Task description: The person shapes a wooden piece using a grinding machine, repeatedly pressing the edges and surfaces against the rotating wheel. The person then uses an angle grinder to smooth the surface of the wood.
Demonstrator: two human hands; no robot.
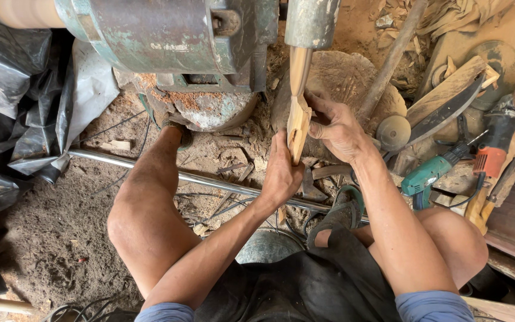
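Both hands, left hand [281, 173] and right hand [336, 128], held a pale carved wood piece [297, 126] (upright) against a green machine [174, 36].

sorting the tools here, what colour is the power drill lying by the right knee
Teal green with a black grip and cord, the power drill shows in the head view, on the ground.
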